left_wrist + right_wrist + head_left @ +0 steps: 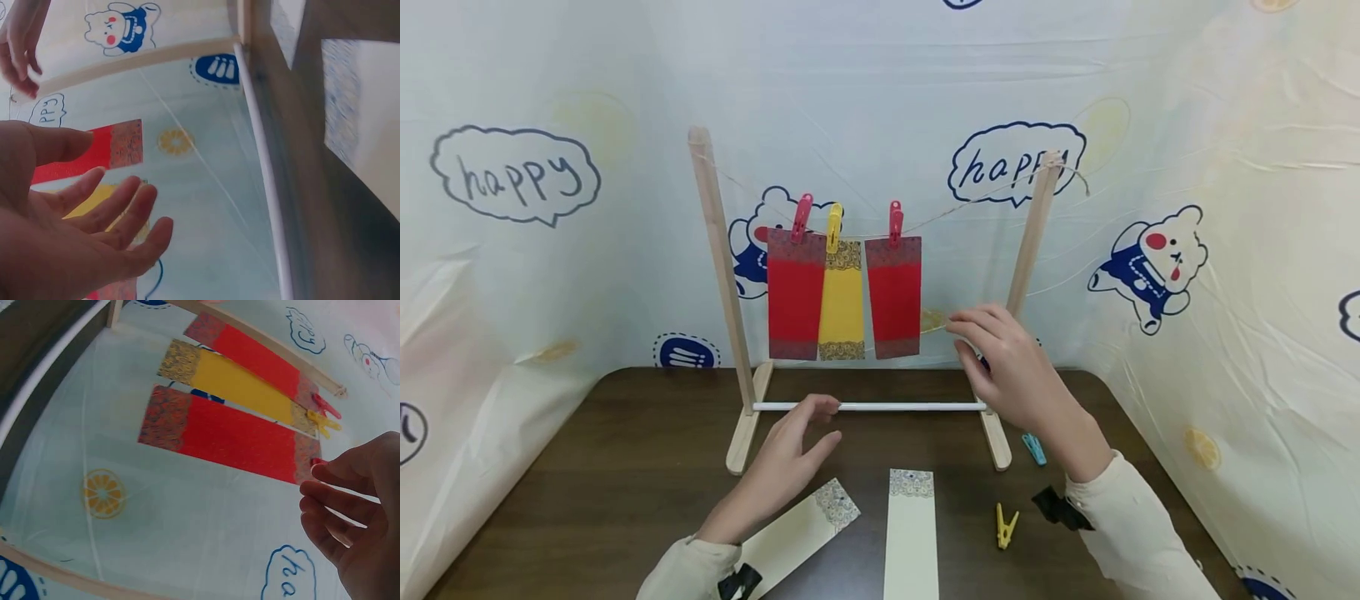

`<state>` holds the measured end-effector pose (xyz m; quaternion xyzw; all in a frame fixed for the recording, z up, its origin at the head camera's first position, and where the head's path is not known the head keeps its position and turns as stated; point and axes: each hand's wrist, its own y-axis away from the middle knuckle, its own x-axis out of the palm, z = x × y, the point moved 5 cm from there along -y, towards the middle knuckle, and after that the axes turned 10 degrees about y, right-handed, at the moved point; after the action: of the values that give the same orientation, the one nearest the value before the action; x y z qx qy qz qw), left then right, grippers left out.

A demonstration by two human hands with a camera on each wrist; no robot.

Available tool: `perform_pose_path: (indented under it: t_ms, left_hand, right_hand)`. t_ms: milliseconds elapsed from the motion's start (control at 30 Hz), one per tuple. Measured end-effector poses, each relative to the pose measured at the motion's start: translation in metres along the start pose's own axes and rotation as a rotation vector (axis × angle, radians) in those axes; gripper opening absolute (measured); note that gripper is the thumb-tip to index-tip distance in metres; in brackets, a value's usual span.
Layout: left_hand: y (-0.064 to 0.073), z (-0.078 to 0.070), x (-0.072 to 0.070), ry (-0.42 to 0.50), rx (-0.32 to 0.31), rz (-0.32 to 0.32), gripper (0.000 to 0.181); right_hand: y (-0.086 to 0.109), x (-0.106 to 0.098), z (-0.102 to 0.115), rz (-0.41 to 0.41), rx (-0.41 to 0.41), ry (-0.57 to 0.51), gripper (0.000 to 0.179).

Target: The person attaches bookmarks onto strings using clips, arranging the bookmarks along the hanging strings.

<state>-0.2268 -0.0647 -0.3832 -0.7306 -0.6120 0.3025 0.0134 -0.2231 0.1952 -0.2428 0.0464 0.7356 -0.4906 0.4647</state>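
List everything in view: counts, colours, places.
Table: 1, dark brown, below
Wooden stand: 1, pale, on table
Crossbar: 1, white, low on stand
String: 1, pale, across stand
Hanging cards: 3, two red, one yellow, on string
Flat cards: 2, cream, front of table
Clipped pegs: 3, two pinkish-red, one yellow, on string
Loose pegs: 2, yellow and blue, table's right
Printed backdrop: 1, whitish, behind
Left hand: 1, below hanging cards
Right hand: 1, right of hanging cards
Sleeves: 2, cream, forearms
Straps: 2, black, near wrists
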Motion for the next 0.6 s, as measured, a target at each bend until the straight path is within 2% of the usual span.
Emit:
perform_pose_path:
  t_ms: [167, 300, 400, 600]
  left_hand:
    - [0.015, 0.005, -0.011, -0.083, 0.002, 0.005, 0.037]
    - [0.024, 0.007, -0.016, -0.121, -0.036, 0.026, 0.037]
    - [0.029, 0.006, -0.018, -0.144, -0.066, 0.040, 0.036]
    - [0.040, 0.005, -0.020, -0.173, -0.077, 0.072, 0.035]
  right_hand:
    - [0.024, 0.010, -0.004, -0.003, 0.018, 0.000, 0.023]
    - [0.038, 0.017, -0.006, -0.007, 0.034, -0.003, 0.020]
    - [0.044, 0.020, -0.006, 0.002, 0.049, -0.011, 0.019]
    - [0.052, 0.025, -0.003, 0.021, 0.068, -0.015, 0.019]
